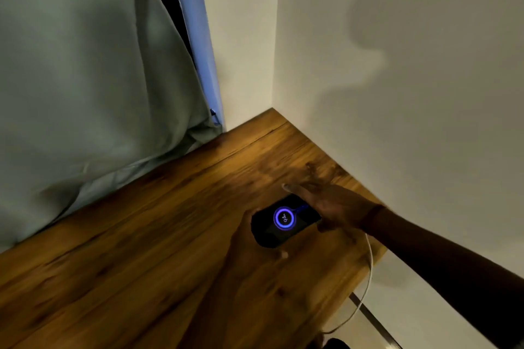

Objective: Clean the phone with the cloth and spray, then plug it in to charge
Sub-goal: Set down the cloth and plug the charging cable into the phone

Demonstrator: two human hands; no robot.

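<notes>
Found a dark phone point(285, 219) flat on the wooden worktop point(141, 235), screen up, near the corner where the pale wall point(397, 93) meets the worktop's right edge. Noted a blue ring point(275, 218) aglow on the screen with a charging mark inside; taken as a sign of power arriving. Traced a white cable point(368, 269) from beneath the right wrist, over the worktop's edge and down out of view; junction with the phone hidden by the right hand point(331, 207), so connection judged, not seen.

Right hand: extended in from the right, fingers straight and spread apart, laid over the phone's far right end, gripping nothing visible; fingertips blurred. Judged placed there to seat the plug end or to press the phone flat.

Left hand point(243, 238): heavily blurred, entering from below; palm against the phone's left side, one fingertip curled round the near end, hence read as clasped on the phone. Judged held so to stop the phone sliding while the other hand works at the plug end.

Position close to the edge judged deliberate: short run for the cable, no strain across the worktop.

Also recorded: a grey-green curtain point(85, 79) hanging at left, hem resting on the worktop's far edge, well apart from the phone. Exact contact between right palm and phone not determinable
</notes>
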